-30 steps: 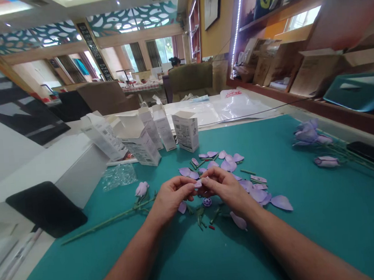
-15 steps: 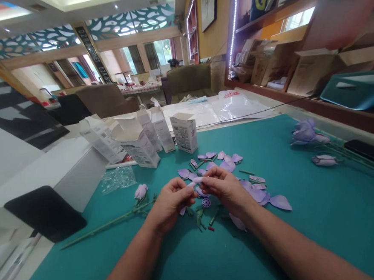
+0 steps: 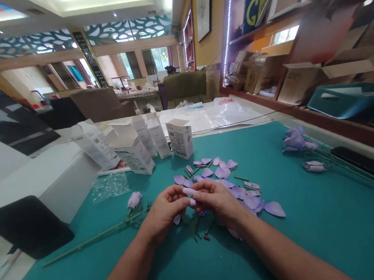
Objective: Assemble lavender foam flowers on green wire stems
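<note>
My left hand (image 3: 163, 209) and my right hand (image 3: 215, 200) meet over a teal mat (image 3: 309, 234), their fingertips pinching a small rolled pale lilac fabric petal (image 3: 190, 192) between them. Loose lilac petals (image 3: 242, 198) lie scattered around and beyond my hands, among green stem pieces (image 3: 193, 229) and a few small red bits. A round purple piece (image 3: 202, 213) shows partly under my right hand. Left of my left hand lies an artificial lilac bud on a long green stem (image 3: 134, 200). Further right, finished lilac flowers (image 3: 294, 141) rest on the mat.
Several white cardboard boxes (image 3: 130, 148) stand open beyond the mat, with a clear plastic bag (image 3: 110, 187) in front of them. A black pad (image 3: 28, 228) lies at the left, and a black strip (image 3: 364, 164) at the right. Shelves with cartons line the right wall.
My hands stay together on the lilac piece and sit slightly lower in view. The whole scene has shifted as my head moved, and the round purple piece is now mostly covered.
</note>
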